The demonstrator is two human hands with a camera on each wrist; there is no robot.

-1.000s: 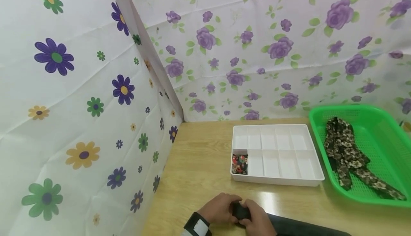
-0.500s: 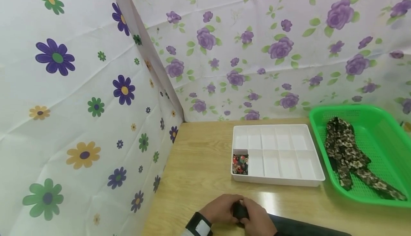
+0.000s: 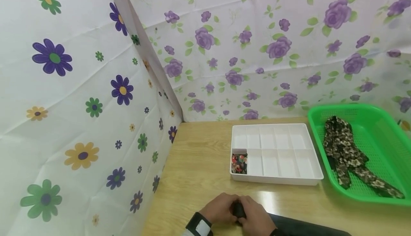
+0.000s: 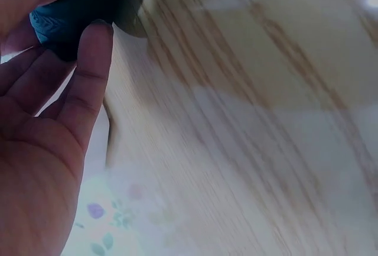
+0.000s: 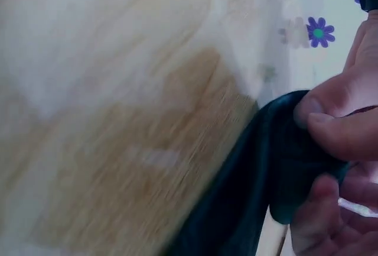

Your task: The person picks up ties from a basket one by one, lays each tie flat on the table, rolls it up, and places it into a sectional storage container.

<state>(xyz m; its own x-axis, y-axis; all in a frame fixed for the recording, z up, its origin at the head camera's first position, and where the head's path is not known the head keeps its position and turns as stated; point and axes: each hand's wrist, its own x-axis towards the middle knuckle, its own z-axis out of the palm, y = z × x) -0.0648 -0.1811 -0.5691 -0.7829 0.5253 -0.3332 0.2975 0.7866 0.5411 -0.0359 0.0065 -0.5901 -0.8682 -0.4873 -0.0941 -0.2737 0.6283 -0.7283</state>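
Near the front edge of the table, both hands hold a dark cloth strip [image 3: 302, 225] whose left end is bunched into a small roll [image 3: 238, 210]. My left hand [image 3: 221, 207] grips the roll from the left; in the left wrist view its fingers [image 4: 91, 73] press against the dark fabric. From the other side my right hand [image 3: 257, 216] pinches it, and the right wrist view shows the thumb and fingers on the folded cloth [image 5: 289, 155]. The strip's flat tail runs right along the table. Inner faces of the roll are hidden by the fingers.
Behind the hands stands a white divided tray [image 3: 276, 181], with a folded patterned cloth [image 3: 239, 163] in its front left compartment. A green basket [image 3: 382, 116] at the right holds a brown floral cloth [image 3: 346, 150]. Flowered sheets hang at the left and back.
The right fingers have shifted slightly up and over the roll, covering more of it. My left hand keeps its hold, and the tray and basket stay in place.
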